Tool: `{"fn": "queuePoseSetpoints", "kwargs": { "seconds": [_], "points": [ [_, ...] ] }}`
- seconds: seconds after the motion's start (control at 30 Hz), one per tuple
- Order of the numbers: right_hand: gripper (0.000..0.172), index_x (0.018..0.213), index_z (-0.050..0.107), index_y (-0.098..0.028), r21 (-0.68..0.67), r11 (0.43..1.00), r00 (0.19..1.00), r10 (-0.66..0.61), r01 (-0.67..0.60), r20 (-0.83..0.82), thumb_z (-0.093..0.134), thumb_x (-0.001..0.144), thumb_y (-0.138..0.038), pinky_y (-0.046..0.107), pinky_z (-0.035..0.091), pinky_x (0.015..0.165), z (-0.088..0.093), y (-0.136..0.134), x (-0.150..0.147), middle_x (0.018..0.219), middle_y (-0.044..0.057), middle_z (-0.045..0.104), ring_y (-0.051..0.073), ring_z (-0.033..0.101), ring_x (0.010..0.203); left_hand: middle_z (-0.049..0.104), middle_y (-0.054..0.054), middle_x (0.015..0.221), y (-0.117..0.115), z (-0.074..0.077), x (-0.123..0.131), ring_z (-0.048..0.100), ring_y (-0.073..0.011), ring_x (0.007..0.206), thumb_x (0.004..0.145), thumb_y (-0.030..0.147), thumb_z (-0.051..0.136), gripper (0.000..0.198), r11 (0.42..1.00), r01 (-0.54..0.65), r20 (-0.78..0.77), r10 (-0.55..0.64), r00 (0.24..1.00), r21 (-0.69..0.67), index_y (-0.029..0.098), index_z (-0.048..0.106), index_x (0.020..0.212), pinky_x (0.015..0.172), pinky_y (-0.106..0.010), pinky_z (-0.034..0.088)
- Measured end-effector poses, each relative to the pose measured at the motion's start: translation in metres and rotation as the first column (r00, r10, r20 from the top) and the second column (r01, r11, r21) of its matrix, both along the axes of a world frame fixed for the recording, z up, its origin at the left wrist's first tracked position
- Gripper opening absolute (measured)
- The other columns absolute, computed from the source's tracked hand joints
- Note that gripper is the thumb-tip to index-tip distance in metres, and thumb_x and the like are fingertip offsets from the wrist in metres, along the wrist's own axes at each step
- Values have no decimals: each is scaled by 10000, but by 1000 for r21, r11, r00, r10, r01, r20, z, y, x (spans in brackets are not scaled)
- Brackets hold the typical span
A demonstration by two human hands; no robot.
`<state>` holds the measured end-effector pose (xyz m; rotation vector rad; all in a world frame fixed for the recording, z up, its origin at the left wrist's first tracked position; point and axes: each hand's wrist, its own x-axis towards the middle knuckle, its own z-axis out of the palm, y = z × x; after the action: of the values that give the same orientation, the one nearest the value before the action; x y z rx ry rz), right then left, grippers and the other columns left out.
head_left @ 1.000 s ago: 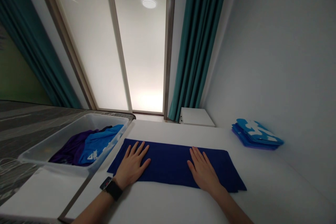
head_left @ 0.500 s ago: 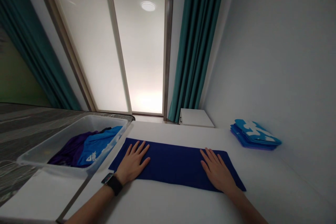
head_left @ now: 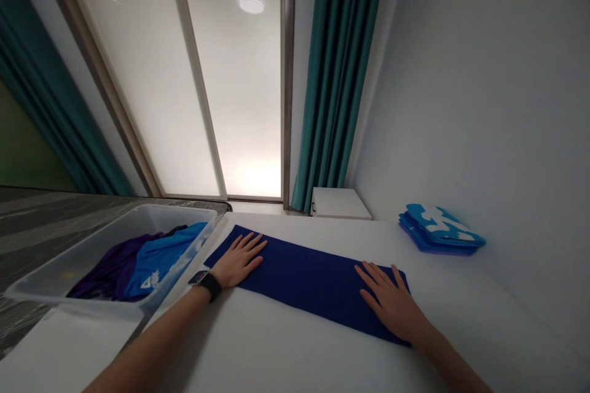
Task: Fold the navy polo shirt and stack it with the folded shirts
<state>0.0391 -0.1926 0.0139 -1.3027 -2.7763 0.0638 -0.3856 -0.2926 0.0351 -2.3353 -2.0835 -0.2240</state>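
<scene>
A dark blue cloth, folded into a long strip, lies flat on the white table. My left hand rests on its left end, palm down, fingers stretched out; a black watch sits on that wrist. On the cloth's right end my right hand presses flat with fingers spread. Neither hand holds anything.
A clear plastic bin at the left holds purple and light blue garments. A stack of folded blue cloths sits at the table's right, near the wall. A small white cabinet and teal curtains stand behind.
My hands have slid apart along the cloth, the right one to its right end, the left one toward its far left corner. The cloth now lies slightly slanted.
</scene>
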Motion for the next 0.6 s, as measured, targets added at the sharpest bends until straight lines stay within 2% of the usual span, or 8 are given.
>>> {"fn": "queuePoseSetpoints", "kwargs": {
  "seconds": [0.13,0.23,0.3,0.37,0.47,0.53,0.6],
  "points": [
    [579,1497,239,-320,-31,1000,1000,-2,1,-28,212,974,-566,533,145,1167,-3,-5,8,1566,5,251,235,196,1444,310,7,1553,16,5,-6,229,-208,1443,991,515,259,522,999,43,7,-43,999,-11,326,323,1473,1179,-434,131],
    [598,1500,248,-302,28,997,997,-72,73,-40,221,968,-573,544,134,1167,-11,-13,5,1567,13,252,249,183,1447,317,7,1551,28,8,-8,237,-201,1441,990,496,273,503,998,66,-12,-66,998,-9,330,362,1456,1179,-429,127],
    [609,1499,262,-287,47,993,994,-107,108,-31,220,964,-575,550,124,1166,-15,-17,2,1565,22,256,257,186,1446,333,-10,1545,34,9,-2,245,-213,1438,987,474,293,495,1000,29,-32,-29,999,11,312,395,1443,1178,-443,131],
    [625,1498,278,-270,52,991,992,-122,122,-21,214,960,-582,558,114,1164,-16,-19,0,1560,34,265,263,193,1444,340,-52,1541,37,9,13,256,-242,1433,980,451,311,508,996,-72,-37,74,997,46,257,416,1438,1170,-459,160],
    [646,1496,295,-255,73,988,990,-133,135,-38,209,952,-593,573,99,1160,-19,-22,-3,1555,48,278,276,200,1441,358,-128,1523,34,4,50,297,-292,1412,968,444,310,555,958,-271,14,271,962,91,167,412,1438,1132,-483,255],
    [654,1496,303,-245,98,984,988,-145,151,-60,213,948,-591,584,89,1157,-23,-26,-5,1553,58,285,286,197,1441,361,-122,1523,30,-2,77,290,-321,1409,953,474,320,583,948,-301,37,299,954,106,188,379,1457,1116,-539,256],
    [656,1493,315,-235,124,977,984,-165,173,-71,217,944,-581,594,89,1153,-28,-32,-6,1547,69,297,297,203,1438,338,-123,1533,25,-8,98,273,-369,1405,945,500,305,610,939,-329,42,327,944,99,208,340,1478,1087,-648,205]
  ]
}}
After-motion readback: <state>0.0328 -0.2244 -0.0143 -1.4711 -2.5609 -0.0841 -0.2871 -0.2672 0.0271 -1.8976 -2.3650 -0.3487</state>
